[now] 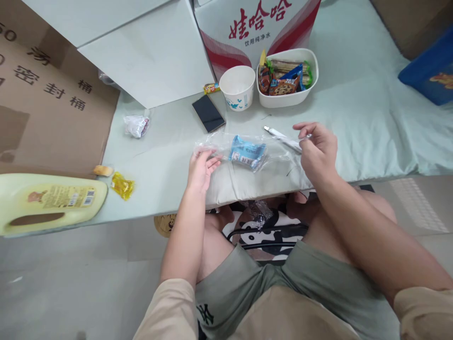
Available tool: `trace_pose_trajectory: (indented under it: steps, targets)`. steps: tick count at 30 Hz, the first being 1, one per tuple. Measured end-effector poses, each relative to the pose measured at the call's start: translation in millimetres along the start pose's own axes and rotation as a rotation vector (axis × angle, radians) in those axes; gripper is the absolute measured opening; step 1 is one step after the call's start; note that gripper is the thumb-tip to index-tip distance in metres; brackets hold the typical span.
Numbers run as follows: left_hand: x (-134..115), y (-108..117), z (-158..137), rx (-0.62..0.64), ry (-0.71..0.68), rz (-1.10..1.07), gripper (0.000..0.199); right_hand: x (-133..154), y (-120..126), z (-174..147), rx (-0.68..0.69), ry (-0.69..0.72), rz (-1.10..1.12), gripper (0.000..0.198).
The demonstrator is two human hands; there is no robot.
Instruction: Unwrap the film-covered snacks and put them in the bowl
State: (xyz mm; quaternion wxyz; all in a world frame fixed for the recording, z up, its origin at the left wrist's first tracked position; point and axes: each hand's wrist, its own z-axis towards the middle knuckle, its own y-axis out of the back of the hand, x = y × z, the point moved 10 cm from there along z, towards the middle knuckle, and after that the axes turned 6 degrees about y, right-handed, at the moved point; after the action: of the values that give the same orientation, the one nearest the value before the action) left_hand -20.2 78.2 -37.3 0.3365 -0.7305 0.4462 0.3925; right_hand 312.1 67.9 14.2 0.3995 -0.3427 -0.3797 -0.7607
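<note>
A small blue snack packet (247, 152) with a barcode lies near the front edge of the cloth-covered surface, in or under a thin clear plastic film (222, 140). My left hand (202, 169) rests at the film's left end, palm partly up and fingers apart. At the right, my right hand (316, 146) is held with curled fingers, thumb and fingertip pinching what looks like the film's other end. Beneath the film on that side, close to my right hand, is a slim white tool like a pen or cutter (279, 137).
Behind are a black phone (208, 113), a paper cup (238, 87), a white tub (287, 100) of packaged snacks and a water carton (260, 28). Small wrapped items (122, 185) and a pale yellow jug (53, 200) lie left. Crumpled clear plastic (261, 212) is below the edge.
</note>
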Motion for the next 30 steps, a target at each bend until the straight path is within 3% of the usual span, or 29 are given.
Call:
trace_pose_trajectory:
  steps: [2,4,6,10,13,15,18,22,26,28,30]
  targets:
    - [-3.5,8.9,2.1,-0.052,-0.010,0.130,0.014,3.5,-13.2,-5.1,0.111,0.000,0.051,0.013]
    - [-10.3,19.5,3.1,-0.134,-0.051,0.315,0.025,8.2,-23.5,-10.8,0.206,0.001,-0.008,0.019]
    - [-16.1,20.8,1.3,-0.157,-0.111,0.486,0.038,14.9,-21.6,-12.4,0.197,0.031,-0.176,0.027]
    - [-4.6,-12.2,-12.5,0.038,-0.177,0.727,0.050,38.8,-11.2,-12.9,0.068,0.194,-0.495,0.022]
    - [10.1,-42.3,-28.0,0.180,-0.212,0.869,0.050,33.5,-38.6,-20.2,0.300,0.202,-0.515,0.019]
    - [10.1,-54.5,-35.3,0.197,-0.282,0.911,0.043,19.2,-56.0,-28.6,0.474,0.109,-0.517,0.028]
    - [7.0,-60.5,-38.8,0.173,-0.350,0.955,0.035,15.8,-67.0,-36.8,0.561,0.105,-0.587,0.038]
    - [7.4,-63.9,-40.3,0.231,-0.368,0.902,0.034,44.8,-79.5,-51.7,0.553,0.348,-0.536,0.035]
    - [5.2,-66.3,-42.6,0.312,-0.341,0.609,0.023,73.8,-101.9,-83.9,0.704,0.601,-0.255,0.029]
    - [6.5,-65.3,-40.6,0.312,-0.294,0.475,0.018,79.5,-105.3,-88.8,0.721,0.630,-0.149,0.026]
    - [10.3,-59.7,-36.2,0.249,-0.223,0.352,0.019,72.7,-98.2,-75.1,0.598,0.512,-0.105,0.023]
